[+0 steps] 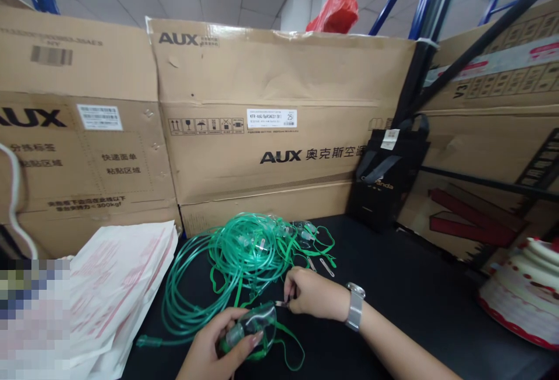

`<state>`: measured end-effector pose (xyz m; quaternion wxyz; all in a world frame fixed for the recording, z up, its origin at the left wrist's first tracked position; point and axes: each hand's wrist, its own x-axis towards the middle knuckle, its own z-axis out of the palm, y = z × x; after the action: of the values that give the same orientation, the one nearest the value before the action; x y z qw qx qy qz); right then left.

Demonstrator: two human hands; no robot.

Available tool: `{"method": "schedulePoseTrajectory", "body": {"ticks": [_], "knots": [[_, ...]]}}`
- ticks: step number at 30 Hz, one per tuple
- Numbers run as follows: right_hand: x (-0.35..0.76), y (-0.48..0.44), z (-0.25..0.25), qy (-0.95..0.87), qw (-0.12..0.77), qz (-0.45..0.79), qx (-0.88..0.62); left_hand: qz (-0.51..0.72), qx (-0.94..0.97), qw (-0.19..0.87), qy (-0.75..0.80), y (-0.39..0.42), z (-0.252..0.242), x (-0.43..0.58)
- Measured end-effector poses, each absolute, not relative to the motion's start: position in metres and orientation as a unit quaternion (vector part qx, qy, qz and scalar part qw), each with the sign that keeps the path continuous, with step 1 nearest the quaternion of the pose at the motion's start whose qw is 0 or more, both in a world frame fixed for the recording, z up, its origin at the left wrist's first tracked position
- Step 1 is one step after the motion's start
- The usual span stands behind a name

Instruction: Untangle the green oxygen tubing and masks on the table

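Observation:
My left hand (222, 342) is wrapped round a clear green oxygen mask (258, 320), its thumb on the near side. A thin green elastic strap (297, 348) loops from the mask onto the black table. My right hand (312, 294), wearing a watch, pinches a small metal nose strip (282, 304) at the mask's upper right edge. Beyond the hands lies a heap of coiled green tubing (247, 246), with more clear masks (305, 231) at its right. Two loose metal strips (326, 267) rest on the table just past my right hand.
White paper bags with red print (126, 275) lie at the left. Large cardboard boxes (279, 77) wall off the back. A black carrier bag (382, 182) stands at the back right, and a white-and-red decorated container (524, 293) is at the right edge.

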<state>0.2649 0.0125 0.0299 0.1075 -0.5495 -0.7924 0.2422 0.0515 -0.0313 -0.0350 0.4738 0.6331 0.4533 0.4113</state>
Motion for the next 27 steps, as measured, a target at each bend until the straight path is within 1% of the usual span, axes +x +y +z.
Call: {"method": "schedulePoseTrajectory", "body": {"ticks": [3, 10, 13, 17, 27], "knots": [[0.265, 0.014, 0.031, -0.790, 0.117, 0.243, -0.550, 0.398, 0.622, 0.489, 0.464, -0.032, -0.033, 0.051], [0.265, 0.017, 0.031, -0.775, 0.118, 0.253, -0.567, 0.381, 0.652, 0.474, 0.453, -0.032, -0.023, 0.049], [0.263, 0.014, 0.033, -0.761, 0.130, 0.218, -0.597, 0.374, 0.661, 0.467, 0.452, -0.032, -0.022, 0.049], [0.260, 0.010, 0.033, -0.749, 0.119, 0.161, -0.632, 0.374, 0.661, 0.467, 0.454, -0.031, -0.024, 0.049], [0.266, 0.018, 0.023, -0.767, 0.119, 0.215, -0.593, 0.377, 0.670, 0.460, 0.444, -0.031, -0.024, 0.048]]}}
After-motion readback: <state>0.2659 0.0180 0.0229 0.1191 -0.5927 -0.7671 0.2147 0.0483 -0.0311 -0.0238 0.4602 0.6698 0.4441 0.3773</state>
